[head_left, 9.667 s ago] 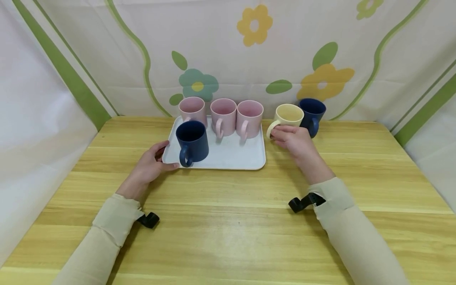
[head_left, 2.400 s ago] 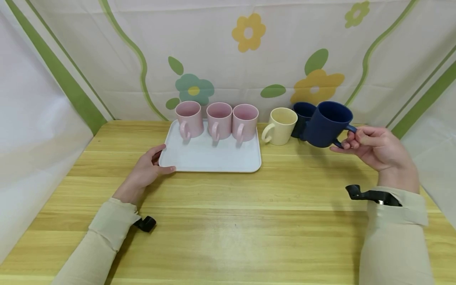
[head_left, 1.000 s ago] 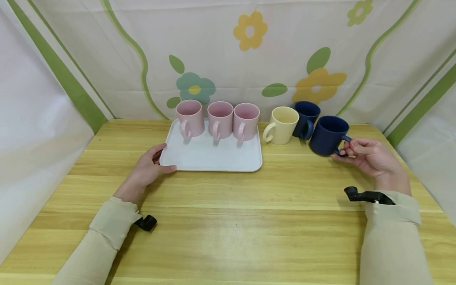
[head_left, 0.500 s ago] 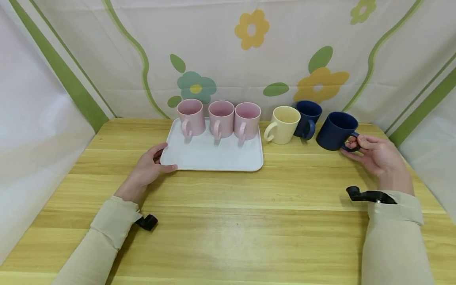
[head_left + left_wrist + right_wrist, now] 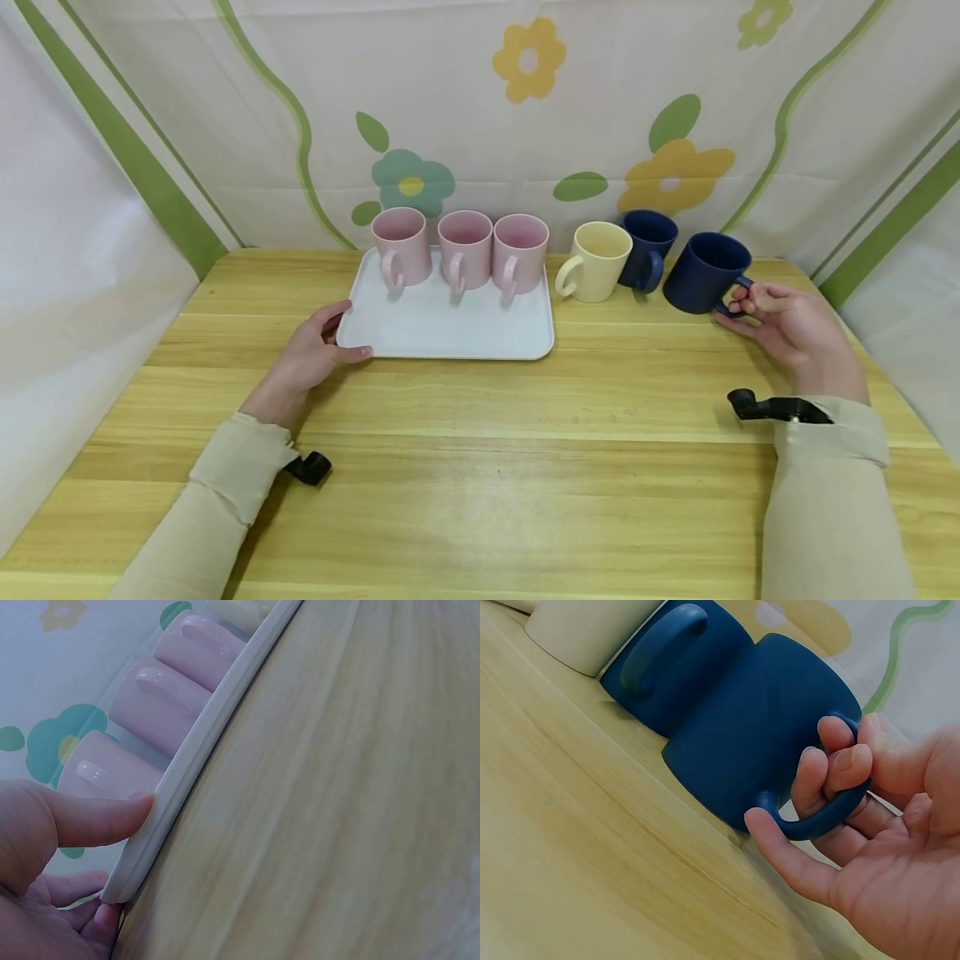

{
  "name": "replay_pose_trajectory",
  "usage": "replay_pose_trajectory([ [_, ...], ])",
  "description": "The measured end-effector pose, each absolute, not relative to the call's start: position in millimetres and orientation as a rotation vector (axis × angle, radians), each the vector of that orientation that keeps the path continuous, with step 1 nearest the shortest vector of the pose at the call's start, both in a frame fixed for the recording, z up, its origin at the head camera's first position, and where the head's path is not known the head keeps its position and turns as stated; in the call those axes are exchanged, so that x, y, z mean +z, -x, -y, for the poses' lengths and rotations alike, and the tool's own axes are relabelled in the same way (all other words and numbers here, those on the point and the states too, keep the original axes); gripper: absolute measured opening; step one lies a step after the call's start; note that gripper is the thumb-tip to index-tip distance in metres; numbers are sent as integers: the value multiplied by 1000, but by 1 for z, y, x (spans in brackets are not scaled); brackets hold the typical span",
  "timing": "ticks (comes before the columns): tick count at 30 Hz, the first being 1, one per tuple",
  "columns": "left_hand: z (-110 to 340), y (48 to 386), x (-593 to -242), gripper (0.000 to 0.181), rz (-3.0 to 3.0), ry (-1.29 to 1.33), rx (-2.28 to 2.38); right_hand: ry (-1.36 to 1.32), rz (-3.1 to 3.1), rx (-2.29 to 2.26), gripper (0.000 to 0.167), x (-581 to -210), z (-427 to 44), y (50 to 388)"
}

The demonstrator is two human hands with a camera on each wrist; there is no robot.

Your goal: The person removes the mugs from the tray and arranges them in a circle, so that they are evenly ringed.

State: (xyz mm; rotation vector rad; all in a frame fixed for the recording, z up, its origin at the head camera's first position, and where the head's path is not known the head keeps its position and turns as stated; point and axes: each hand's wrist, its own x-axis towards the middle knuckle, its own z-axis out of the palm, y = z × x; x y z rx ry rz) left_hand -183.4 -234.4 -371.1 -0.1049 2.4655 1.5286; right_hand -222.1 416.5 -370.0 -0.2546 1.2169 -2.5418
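My right hand grips the handle of a dark blue mug; in the right wrist view, fingers pass through the handle loop of the blue mug. That mug stands upright on the table at the right. Behind it to the left is a second blue mug, and beside that a cream mug. My left hand holds the left end of a white tray, thumb on its front rim. In the left wrist view some fingers of the left hand are partly hidden behind the tray's corner.
Three pink mugs, a left one, a middle one and a right one, stand along the tray's back, handles facing front. A white curtain with flower prints hangs behind the wooden table.
Since about ten seconds ago, one blue mug has left the tray's front for the table at the right. In the last second it shifted slightly right and back. The left hand stayed on the tray.
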Motion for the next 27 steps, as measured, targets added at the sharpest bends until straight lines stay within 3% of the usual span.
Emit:
replay_pose_trajectory([
  [12,234,184,-372,99,-2457,121,1545,-36,-1542,-2644,19,-365,-407,221],
  [27,234,184,-372,100,-2441,123,1567,41,-1631,-2613,21,-369,-400,224],
])
